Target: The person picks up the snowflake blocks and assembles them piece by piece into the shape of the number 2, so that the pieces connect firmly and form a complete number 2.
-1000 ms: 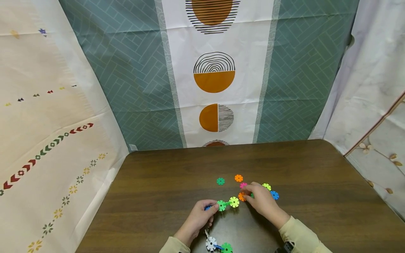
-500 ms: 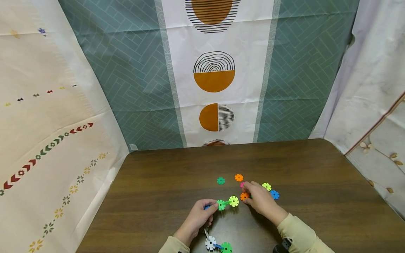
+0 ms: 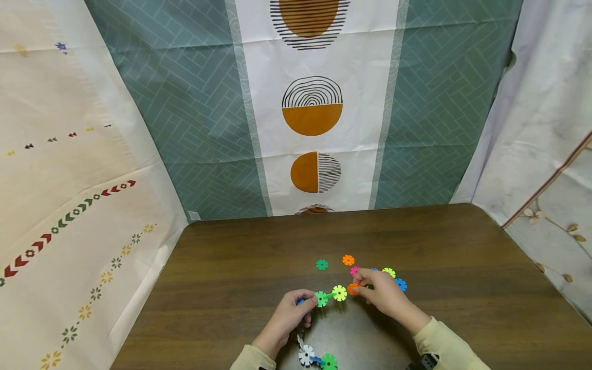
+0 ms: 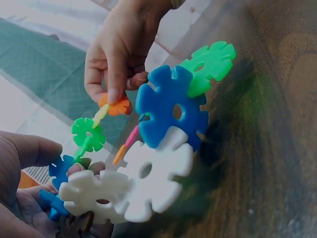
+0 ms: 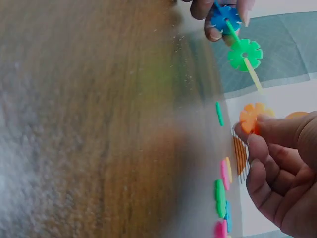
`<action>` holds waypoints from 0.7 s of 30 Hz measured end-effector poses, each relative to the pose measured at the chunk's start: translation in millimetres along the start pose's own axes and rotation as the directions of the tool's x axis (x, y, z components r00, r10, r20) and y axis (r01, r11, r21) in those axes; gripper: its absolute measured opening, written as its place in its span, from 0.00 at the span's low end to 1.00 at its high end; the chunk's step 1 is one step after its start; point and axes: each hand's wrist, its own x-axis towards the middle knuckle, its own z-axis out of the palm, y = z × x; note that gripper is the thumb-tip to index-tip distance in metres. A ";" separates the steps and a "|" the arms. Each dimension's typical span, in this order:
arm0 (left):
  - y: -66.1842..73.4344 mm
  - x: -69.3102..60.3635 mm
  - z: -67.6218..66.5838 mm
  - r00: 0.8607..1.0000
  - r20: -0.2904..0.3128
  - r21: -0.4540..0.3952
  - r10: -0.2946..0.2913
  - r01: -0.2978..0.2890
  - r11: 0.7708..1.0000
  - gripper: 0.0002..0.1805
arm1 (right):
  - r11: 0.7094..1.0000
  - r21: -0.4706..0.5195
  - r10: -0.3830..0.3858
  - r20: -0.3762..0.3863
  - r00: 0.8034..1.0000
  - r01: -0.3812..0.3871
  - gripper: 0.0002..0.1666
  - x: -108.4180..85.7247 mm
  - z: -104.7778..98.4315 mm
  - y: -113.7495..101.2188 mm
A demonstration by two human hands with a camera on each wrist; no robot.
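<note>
My left hand point(image 3: 288, 314) grips a chain of notched discs by a blue disc point(image 4: 60, 171). From there the chain runs through a green disc point(image 5: 245, 54) to a yellow one point(image 3: 339, 293). Its other part hangs below the hand, with white discs point(image 4: 146, 171), a large blue disc point(image 4: 171, 106) and a green end disc point(image 3: 329, 362). Between thumb and fingertips my right hand point(image 3: 387, 295) pinches an orange disc point(image 5: 251, 118) beside the yellow disc; whether these two interlock I cannot tell.
On the wooden table point(image 3: 222, 267) beyond the hands lie a dark green disc point(image 3: 321, 264), an orange disc point(image 3: 348, 260) and a pink disc point(image 3: 354, 271). A yellow-green disc point(image 3: 389, 272) and a blue one point(image 3: 401, 284) lie behind my right hand.
The orange disc in my right hand has shifted slightly left, close against the yellow disc. My left hand still holds the chain, almost unmoved.
</note>
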 end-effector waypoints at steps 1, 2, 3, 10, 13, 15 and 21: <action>0.1 0.3 -0.3 1.000 0.000 -0.004 -0.004 0.004 1.000 0.15 | 0.999 0.033 -0.009 0.010 1.000 0.008 0.08 -0.6 -0.8 -0.4; 0.3 0.4 -0.7 1.000 -0.001 -0.008 -0.009 0.009 1.000 0.15 | 0.998 0.052 -0.021 0.016 1.000 0.020 0.08 -1.0 -1.6 -0.9; 0.3 0.5 -1.0 1.000 0.000 -0.009 -0.011 0.011 1.000 0.14 | 0.997 0.066 -0.034 0.020 0.999 0.032 0.08 -1.4 -2.2 -1.3; 0.4 0.2 -1.6 1.000 0.002 -0.015 -0.023 0.024 1.000 0.14 | 0.990 0.114 -0.091 0.065 0.994 0.083 0.06 -3.6 -4.5 -2.5; -0.3 0.7 -1.5 1.000 0.001 -0.009 -0.028 0.028 1.000 0.14 | 0.986 0.133 -0.112 0.084 0.990 0.101 0.05 -4.0 -4.1 -2.3; -0.6 1.3 -1.6 0.999 0.003 -0.001 -0.033 0.033 0.999 0.14 | 0.984 0.140 -0.124 0.088 0.988 0.111 0.04 -4.1 -3.5 -2.5; -0.4 4.3 -2.8 0.999 0.029 0.085 -0.032 0.030 0.996 0.14 | 0.980 0.124 -0.165 0.091 0.982 0.154 0.04 -5.3 -1.7 -5.2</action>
